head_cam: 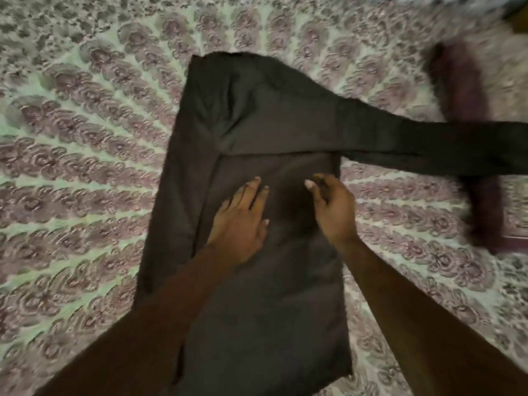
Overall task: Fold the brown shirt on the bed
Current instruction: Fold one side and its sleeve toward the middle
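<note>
Brown shirt (257,132) lies flat on the patterned bed (85,167), its left side folded inward and one sleeve (428,147) stretched out to the right. The left hand (240,221) presses it with fingers spread; the right hand (334,207) has its grip pinching the cloth.

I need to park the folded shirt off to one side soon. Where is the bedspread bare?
Bare bedspread runs all along the brown shirt's left edge, and above its top edge too. The right is crowded: the sleeve stretches out across a dark maroon item. A smaller bare patch lies below that sleeve, beside the right hand.
</note>
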The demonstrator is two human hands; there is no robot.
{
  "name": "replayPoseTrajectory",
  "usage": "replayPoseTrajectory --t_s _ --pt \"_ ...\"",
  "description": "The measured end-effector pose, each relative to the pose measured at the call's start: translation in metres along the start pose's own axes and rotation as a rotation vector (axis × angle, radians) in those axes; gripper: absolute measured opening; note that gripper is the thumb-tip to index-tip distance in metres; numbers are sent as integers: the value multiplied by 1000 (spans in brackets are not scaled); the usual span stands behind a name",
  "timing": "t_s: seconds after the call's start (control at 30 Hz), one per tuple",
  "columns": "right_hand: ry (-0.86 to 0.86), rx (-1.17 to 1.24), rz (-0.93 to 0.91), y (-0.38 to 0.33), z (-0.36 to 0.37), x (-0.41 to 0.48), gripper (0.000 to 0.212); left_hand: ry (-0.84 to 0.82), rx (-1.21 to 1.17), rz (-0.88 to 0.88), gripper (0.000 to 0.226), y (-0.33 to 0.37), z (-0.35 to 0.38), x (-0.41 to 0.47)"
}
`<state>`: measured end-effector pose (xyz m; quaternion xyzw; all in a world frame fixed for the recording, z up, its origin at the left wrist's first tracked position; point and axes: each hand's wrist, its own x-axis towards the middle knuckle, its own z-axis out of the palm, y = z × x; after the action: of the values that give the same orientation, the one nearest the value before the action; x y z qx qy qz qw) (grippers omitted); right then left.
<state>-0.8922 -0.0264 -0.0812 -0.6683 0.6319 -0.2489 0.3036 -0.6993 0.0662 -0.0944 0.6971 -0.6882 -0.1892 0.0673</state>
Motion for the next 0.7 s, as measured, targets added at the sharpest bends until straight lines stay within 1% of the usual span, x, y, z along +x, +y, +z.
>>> replayPoseTrajectory --t_s 0.07,0.17,0.23,0.3,0.37,0.4,0.5,0.53,0.6,0.7 --pt "34 40 47 12 -25 30 35 -12 13 0 79 26 -4 44" --pt "104 89 139 25 -58 68 36 -28 23 -43 86 55 -6 98" --pt "165 73 207 44 -76 96 36 -40 25 -69 93 69 -3 130" --pt "181 28 263 63 -91 122 40 -95 11 -124 99 72 2 149" --pt "162 -70 304 82 -104 147 43 -174 -30 -190 99 72 10 159" --pt "150 -141 334 89 -110 158 45 -186 -48 -211 98 71 14 160" --pt "150 -324 476 100 -122 190 58 -145 -80 -221 95 67 23 156" --pt "165 -336 526 102 -124 200 63 -130 -82 -219 95 66 25 156" --pt "185 -280 605 104 -126 215 67 -107 -80 -221 94 64 27 155" --pt "197 -207 691 110 -123 229 72 -116 -77 -241 94 65 27 156"
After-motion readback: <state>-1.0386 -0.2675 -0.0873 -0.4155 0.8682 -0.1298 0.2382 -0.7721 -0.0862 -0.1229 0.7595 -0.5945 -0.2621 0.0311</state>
